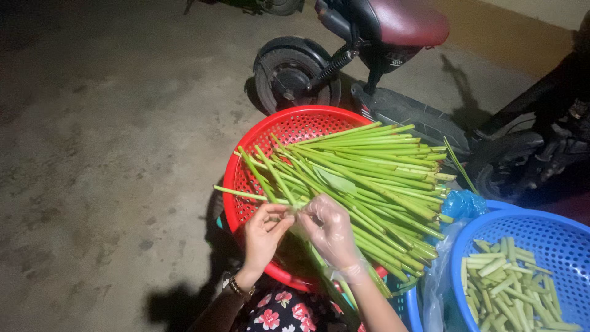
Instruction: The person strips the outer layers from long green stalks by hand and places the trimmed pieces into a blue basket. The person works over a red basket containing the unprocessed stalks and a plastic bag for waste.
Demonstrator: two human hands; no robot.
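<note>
A thin green stem [294, 208] is pinched between both hands, right at the near edge of the big pile. The left hand [265, 232] is bare, its fingertips closed narrowly on the stem from the left, with a beaded bracelet [238, 288] on the wrist. The right hand [332, 232] wears a loose, crinkled clear plastic glove and closes on the same stem from the right, fingertips nearly touching those of the left.

Just beyond the hands lies the pile of long stems [369, 184], smooth, straight and slender, fanned out so that their thin ends cross near the fingers and their cut ends spread away to the right. They rest across a round red plastic basket [289, 126] with a perforated mesh wall and a thick smooth rim, which sits under and ahead of both hands.

To the right of the right hand stands a round blue plastic basket [553, 230] of the same mesh kind, holding short cut stem pieces [507, 283], pale green and stubby. Between the two baskets is a crumpled blue plastic bag [462, 204], thin and glossy.

Below the wrists shows dark floral fabric [276, 310] with red blossoms.

Farther ahead of the hands, a scooter [381, 37] stands on the rough, speckled concrete floor [110, 154], its black rubber tyre and maroon padded seat in view
</note>
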